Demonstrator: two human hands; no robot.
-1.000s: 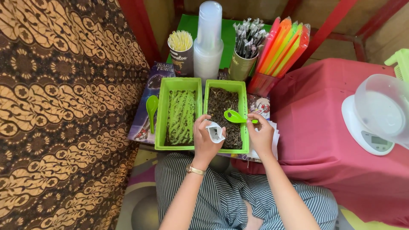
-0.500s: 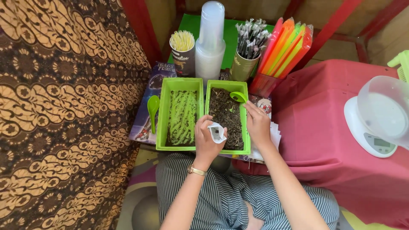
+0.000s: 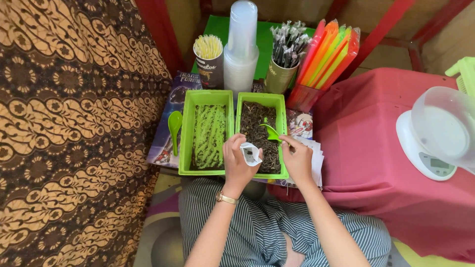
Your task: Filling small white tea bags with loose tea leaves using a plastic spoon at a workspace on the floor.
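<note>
From the head camera, looking down over a lap in striped trousers, the left hand [image 3: 238, 160] is closed around a small white paper packet [image 3: 251, 153], holding it open-mouthed at the near edge of the right green tray [image 3: 283, 106], which is filled with dark dried leaves [image 3: 257, 131]. The right hand [image 3: 298, 158] pinches the handle of a green spoon [image 3: 271, 133], whose bowl sits in the dark leaves just beyond the packet. Touching this tray on its left stands a second green tray [image 3: 187, 128] holding pale green strands [image 3: 209, 136]; another green spoon [image 3: 174, 128] lies loose just outside its left wall. Both trays rest on printed sheets at the edge of a table covered in a red cloth [image 3: 366, 148]. Behind the trays stand a cup of pale straws [image 3: 208, 59], a tall stack of clear plastic cups [image 3: 241, 47], a cup of wrapped dark straws [image 3: 286, 54] and a bundle of bright coloured sleeves [image 3: 329, 52]. At the far right, a white kitchen scale [image 3: 425, 155] carries a clear bowl [image 3: 443, 123]. A brown patterned fabric [image 3: 74, 123] fills the left side.
</note>
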